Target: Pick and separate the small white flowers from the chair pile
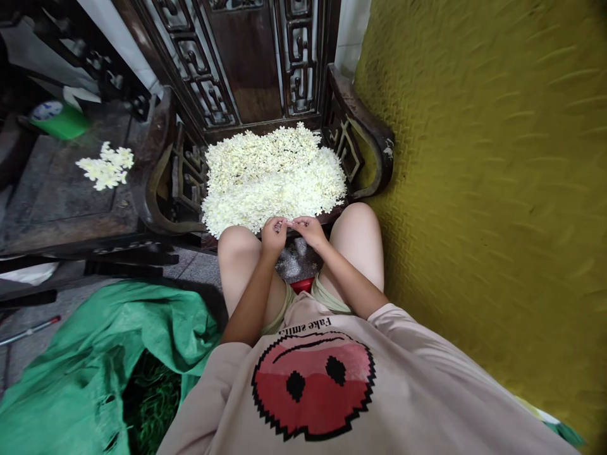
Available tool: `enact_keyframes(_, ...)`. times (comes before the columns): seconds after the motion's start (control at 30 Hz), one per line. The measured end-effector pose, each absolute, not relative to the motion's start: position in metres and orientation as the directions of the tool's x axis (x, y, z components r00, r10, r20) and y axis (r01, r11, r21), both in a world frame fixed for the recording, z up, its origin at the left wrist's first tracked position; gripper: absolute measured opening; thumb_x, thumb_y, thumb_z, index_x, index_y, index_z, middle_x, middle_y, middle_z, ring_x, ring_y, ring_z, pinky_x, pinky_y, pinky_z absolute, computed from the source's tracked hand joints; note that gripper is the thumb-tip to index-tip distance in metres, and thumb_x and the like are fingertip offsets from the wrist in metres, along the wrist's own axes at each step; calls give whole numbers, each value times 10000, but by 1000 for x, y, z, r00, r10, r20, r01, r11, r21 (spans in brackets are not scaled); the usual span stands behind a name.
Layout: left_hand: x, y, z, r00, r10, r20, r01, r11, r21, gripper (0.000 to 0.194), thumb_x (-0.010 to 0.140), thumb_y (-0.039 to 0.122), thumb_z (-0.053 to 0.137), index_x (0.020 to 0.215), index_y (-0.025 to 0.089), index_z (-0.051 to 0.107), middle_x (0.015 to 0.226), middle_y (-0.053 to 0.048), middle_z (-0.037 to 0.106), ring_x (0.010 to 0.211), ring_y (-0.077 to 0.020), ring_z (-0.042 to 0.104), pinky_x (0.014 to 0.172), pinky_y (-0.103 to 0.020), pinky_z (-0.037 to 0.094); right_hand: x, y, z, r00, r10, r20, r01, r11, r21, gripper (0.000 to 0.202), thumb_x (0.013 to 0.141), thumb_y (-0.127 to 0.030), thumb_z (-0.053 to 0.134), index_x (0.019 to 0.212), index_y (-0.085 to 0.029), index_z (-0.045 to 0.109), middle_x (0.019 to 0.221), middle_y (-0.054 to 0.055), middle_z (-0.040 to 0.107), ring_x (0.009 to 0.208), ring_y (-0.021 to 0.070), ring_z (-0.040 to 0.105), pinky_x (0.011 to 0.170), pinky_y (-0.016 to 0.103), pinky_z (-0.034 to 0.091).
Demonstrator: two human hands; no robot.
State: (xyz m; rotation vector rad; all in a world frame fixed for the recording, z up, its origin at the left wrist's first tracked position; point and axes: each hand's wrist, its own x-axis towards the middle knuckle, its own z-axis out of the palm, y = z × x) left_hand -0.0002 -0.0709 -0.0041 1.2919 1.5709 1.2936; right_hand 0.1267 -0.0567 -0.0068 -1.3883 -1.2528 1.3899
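Note:
A broad heap of small white and pale yellow flowers (275,174) covers the seat of a dark carved wooden armchair (253,69). At its front edge, between my knees, my left hand (274,235) is closed in a pinch. My right hand (309,231) also pinches, its fingertips meeting the left ones. Whatever sits between the fingertips is too small to make out. Both hands are just in front of the heap.
On the dark wooden table (61,196) at left are a small flower cluster (107,166) and a green round container (61,120). A green sack (156,316) with green plant matter lies at lower left. A yellow textured sheet (488,189) rises along the right.

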Motion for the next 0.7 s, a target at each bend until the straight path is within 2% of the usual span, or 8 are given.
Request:
enact_keyframes(0.17,1,-69,-8,-304,951,-57,89,88,992,214,720,385,655,703,173,648,725,-41,643,702,-159,575,701,-278,442,126,-60,-2,-36,994,-106,251,-93,-963,305,707,-448,629,843,-176,644,527,-64,324,510,105,314,542,256,267)
enact_keyframes(0.27,3,-69,-8,-303,951,-66,50,85,995,235,710,400,663,706,166,649,718,-39,650,708,-161,589,712,-282,455,125,-65,0,21,1000,16,364,7,-931,201,739,-366,595,826,-186,617,546,-62,329,525,109,339,562,250,288)
enact_keyframes(0.37,5,-69,-9,-293,953,-72,23,83,996,232,681,394,683,700,164,655,698,-32,652,696,-155,590,700,-279,463,123,-68,0,98,992,81,384,38,-923,162,742,-338,589,799,-187,597,567,-58,348,547,112,371,584,245,311)
enact_keyframes(0.43,5,-68,-9,-305,947,-105,-15,106,994,227,656,381,699,696,162,659,696,-29,658,694,-151,594,704,-282,468,122,-68,-2,92,993,69,368,30,-929,158,748,-340,580,754,-183,595,563,-54,367,548,112,380,583,244,315)
enact_keyframes(0.57,6,-67,-11,-353,920,-169,-115,137,984,234,611,372,723,695,160,669,727,-33,681,736,-156,612,737,-294,481,119,-67,-6,-28,999,-30,293,-20,-956,221,755,-390,570,731,-175,612,550,-43,420,539,116,398,565,246,320)
enact_keyframes(0.7,6,-67,-9,-345,918,-198,-138,159,978,249,577,379,745,683,164,676,727,-33,692,747,-162,619,751,-308,489,119,-66,-7,-63,998,-17,295,2,-956,241,784,-389,528,719,-175,618,579,-27,473,569,121,430,585,247,331)
